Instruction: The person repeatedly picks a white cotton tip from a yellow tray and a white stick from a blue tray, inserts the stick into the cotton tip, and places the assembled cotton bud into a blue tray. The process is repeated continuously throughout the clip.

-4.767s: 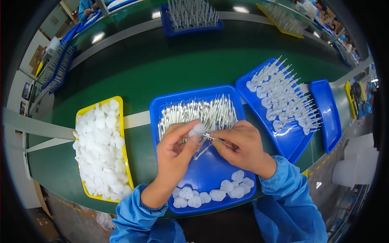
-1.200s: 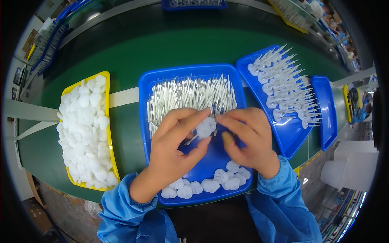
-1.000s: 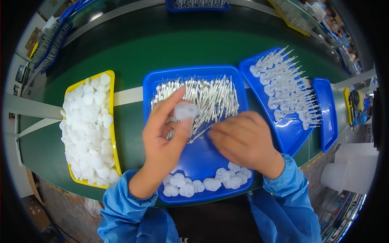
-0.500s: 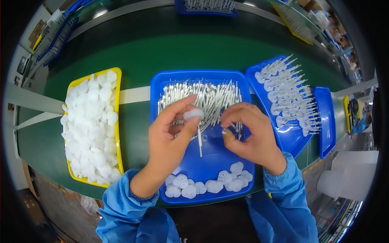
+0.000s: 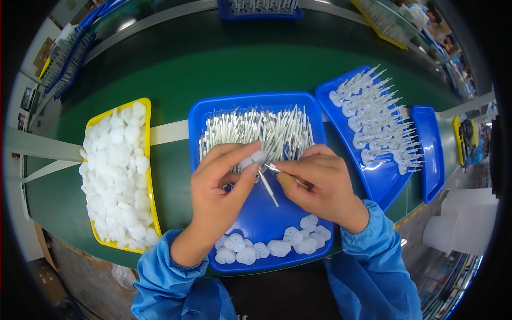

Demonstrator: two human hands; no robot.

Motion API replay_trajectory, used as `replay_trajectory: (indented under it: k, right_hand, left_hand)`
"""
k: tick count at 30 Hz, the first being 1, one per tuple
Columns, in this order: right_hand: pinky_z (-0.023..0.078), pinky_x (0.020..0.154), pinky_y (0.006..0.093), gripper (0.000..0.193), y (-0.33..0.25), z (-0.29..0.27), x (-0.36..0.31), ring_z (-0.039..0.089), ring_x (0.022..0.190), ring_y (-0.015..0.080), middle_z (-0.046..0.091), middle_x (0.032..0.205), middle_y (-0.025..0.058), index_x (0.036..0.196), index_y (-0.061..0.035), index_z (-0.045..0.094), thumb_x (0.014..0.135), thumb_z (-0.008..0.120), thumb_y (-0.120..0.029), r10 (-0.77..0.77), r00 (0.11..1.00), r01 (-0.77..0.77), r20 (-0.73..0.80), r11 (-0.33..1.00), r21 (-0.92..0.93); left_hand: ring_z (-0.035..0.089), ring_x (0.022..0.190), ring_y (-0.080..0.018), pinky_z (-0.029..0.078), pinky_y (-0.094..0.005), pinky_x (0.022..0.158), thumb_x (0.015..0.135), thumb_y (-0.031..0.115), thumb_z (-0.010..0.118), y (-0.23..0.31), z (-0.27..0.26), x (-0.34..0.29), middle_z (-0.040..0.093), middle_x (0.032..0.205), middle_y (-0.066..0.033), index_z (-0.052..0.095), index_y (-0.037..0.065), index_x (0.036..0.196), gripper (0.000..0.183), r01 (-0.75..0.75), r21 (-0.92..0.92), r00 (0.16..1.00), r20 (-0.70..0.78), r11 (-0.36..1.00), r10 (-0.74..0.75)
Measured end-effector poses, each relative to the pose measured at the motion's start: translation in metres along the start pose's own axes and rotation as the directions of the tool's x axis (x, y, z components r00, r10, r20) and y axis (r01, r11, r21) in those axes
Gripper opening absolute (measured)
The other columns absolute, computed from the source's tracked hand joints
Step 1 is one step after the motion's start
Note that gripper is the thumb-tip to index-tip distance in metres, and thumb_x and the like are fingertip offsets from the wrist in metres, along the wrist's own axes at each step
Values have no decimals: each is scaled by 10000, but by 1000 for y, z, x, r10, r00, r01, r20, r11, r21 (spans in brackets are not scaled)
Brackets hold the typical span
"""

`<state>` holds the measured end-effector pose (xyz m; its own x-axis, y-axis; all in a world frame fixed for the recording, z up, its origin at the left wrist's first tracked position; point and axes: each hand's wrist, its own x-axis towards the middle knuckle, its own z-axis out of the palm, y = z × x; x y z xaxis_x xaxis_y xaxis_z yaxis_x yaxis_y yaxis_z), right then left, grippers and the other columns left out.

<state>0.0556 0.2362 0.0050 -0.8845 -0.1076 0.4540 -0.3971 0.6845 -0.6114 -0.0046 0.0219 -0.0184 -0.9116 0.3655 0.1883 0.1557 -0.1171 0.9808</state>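
Note:
My left hand (image 5: pixel 221 184) pinches a translucent white plastic disc (image 5: pixel 253 159) between thumb and fingers. From that disc a thin white rod (image 5: pixel 268 188) hangs down to the right. In my right hand (image 5: pixel 322 184), thumb and fingertips grip another thin rod (image 5: pixel 290 173) with a shiny tip, which points at the disc's right edge; whether it touches cannot be made out. Both hands are over a blue tray (image 5: pixel 256 218). A pile of white and silver rods (image 5: pixel 256 125) fills its far half, and several loose discs (image 5: pixel 246 250) lie along its near edge.
At the left, a yellow tray (image 5: pixel 151 197) is heaped with white discs (image 5: pixel 117 176). To the right, an angled blue tray (image 5: pixel 383 184) bears rows of discs with rods through them (image 5: pixel 373 120), beside a narrow blue tray (image 5: pixel 431 154). Another blue tray (image 5: pixel 258 16) sits at the far edge.
My right hand has moved left toward the disc, bringing its rod to the disc's edge. The rod hanging from the left hand's disc has swung to a slant.

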Motion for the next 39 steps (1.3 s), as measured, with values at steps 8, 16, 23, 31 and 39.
replay_trajectory:
  k: [8, 16, 23, 31, 39]
  right_hand:
    - [566, 723, 374, 237, -3, 0, -4, 706, 660, 243, 748, 737, 60, 1117, -77, 857, 881, 840, -88, 138, 989, -144, 61, 983, 111]
    - [567, 699, 400, 212, 3, -6, -5, 710, 667, 277, 767, 779, 81, 1116, -83, 846, 907, 825, -114, 130, 988, -137, 83, 987, 82]
    - [564, 700, 404, 118, 8, 2, -5, 739, 680, 273, 781, 800, 69, 1012, -108, 832, 905, 852, -153, 107, 993, -107, 46, 994, -1]
    - [482, 646, 368, 134, -1, 3, -5, 701, 624, 227, 760, 757, 28, 982, -108, 828, 874, 884, -167, -47, 999, 39, -27, 968, -246]
    - [464, 629, 372, 125, 5, 4, -2, 676, 616, 216, 735, 726, 12, 964, -99, 811, 876, 883, -152, -125, 991, 117, -38, 981, -153]
  left_hand:
    - [755, 1158, -188, 683, -282, 898, 988, -116, 722, 1, -1, 0, 734, 1333, -136, 807, 38, 1332, 386, -50, 108, 998, 33, 993, 46]
    - [768, 1172, -200, 662, -294, 927, 988, -110, 718, 0, -1, -1, 773, 1346, -161, 813, 36, 1323, 378, -20, 178, 996, 94, 984, 3]
    - [797, 956, -236, 636, -324, 823, 948, -81, 772, 1, 2, -2, 826, 1135, -169, 822, 47, 1310, 387, -151, 392, 987, 118, 907, 113]
    - [788, 786, -306, 621, -358, 730, 867, -58, 843, 8, 3, -5, 823, 947, -171, 835, 31, 1268, 411, -342, 574, 940, 196, 744, 281]
    - [778, 744, -285, 617, -360, 703, 861, -66, 846, 10, 6, -10, 813, 887, -160, 829, 13, 1279, 426, -328, 534, 944, 171, 779, 281]
